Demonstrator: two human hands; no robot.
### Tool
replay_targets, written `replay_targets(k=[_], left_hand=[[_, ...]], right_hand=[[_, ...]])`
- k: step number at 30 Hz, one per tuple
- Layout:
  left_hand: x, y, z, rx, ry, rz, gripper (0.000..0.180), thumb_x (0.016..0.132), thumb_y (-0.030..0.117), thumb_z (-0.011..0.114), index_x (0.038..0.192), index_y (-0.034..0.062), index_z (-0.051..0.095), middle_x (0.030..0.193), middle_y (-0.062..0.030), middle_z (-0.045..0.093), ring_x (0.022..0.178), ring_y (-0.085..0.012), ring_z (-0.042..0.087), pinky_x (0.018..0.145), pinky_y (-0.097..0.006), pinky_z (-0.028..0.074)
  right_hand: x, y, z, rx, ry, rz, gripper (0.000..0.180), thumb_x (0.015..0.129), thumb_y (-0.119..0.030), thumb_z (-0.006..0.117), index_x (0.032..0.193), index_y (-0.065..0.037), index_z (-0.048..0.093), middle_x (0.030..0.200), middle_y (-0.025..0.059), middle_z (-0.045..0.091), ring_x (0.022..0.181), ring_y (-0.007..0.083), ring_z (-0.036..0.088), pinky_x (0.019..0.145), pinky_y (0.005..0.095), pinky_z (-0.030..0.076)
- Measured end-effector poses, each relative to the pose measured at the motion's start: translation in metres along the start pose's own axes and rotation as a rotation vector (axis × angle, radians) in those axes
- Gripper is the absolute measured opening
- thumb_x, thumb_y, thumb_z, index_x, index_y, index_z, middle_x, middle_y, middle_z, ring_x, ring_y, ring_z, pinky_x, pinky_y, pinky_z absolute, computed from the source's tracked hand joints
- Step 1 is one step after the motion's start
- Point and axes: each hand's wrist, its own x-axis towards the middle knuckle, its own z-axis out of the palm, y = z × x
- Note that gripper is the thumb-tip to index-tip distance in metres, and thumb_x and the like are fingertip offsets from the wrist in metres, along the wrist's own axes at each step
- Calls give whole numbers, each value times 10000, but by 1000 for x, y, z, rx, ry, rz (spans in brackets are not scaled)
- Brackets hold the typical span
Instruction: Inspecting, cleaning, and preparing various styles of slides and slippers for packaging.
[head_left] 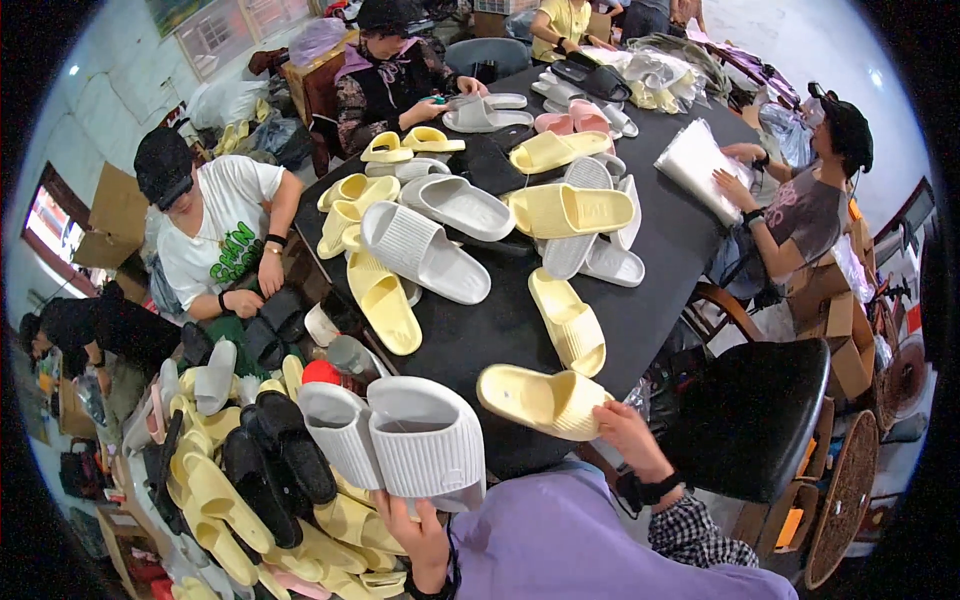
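Note:
My left hand (420, 540) is closed on a pair of light grey slide slippers (428, 455), held upright side by side at the table's near edge, ribbed straps facing me. My right hand (632, 440) grips the strap end of a pale yellow slipper (530, 398), its heel pointing left over the black table (650, 320). Just beyond it, another yellow slipper (568, 320) lies on the table. Farther off are a yellow slipper (572, 210) and a large grey slipper (428, 252) among several others. My fingertips behind the grey pair are partly hidden.
To my left rises a heap of yellow and black slippers (225, 490). A black chair (745, 415) stands at the right. People sit around the table; the one at right handles a white plastic stack (705, 170). A clear jar (352, 355) stands beside the heap.

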Motion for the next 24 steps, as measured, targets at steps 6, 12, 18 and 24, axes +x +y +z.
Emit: replay_targets(k=[6, 12, 18, 24], left_hand=[[-5, 5, 3, -1, 4, 41, 355, 878, 115, 484, 1178, -69, 522, 1240, -262, 457, 1142, -449, 431, 975, -467, 332], [-10, 0, 1, 45, 27, 44, 297, 862, 82, 491, 1098, -87, 550, 1156, -237, 506, 1078, -412, 482, 936, -443, 364], [-19, 8, -1, 9, 94, 0, 306, 893, 109, 471, 1108, -83, 573, 1192, -230, 513, 1108, -391, 483, 962, -424, 362], [-24, 5, -7, -46, 101, -60, 313, 894, 90, 464, 1141, -81, 552, 1233, -223, 507, 1143, -383, 473, 976, -402, 353]], right_hand=[[66, 29, 30, 39, 47, -242, 246, 943, -173, 528, 1163, -65, 526, 791, -44, 491, 609, 34, 380, 515, 192, 316], [48, -12, 25, -307, -132, -9, 377, 939, -146, 538, 1305, -62, 507, 781, -62, 501, 624, 31, 400, 538, 193, 332], [64, -62, 0, -1193, 108, -929, 372, 787, -152, 700, 1132, -44, 612, 1141, 164, 585, 951, 317, 616, 831, 352, 490], [108, -121, 37, -1816, -218, -723, 907, 661, -288, 786, 1431, -303, 307, 1233, 190, 520, 934, 383, 628, 765, 449, 529]])
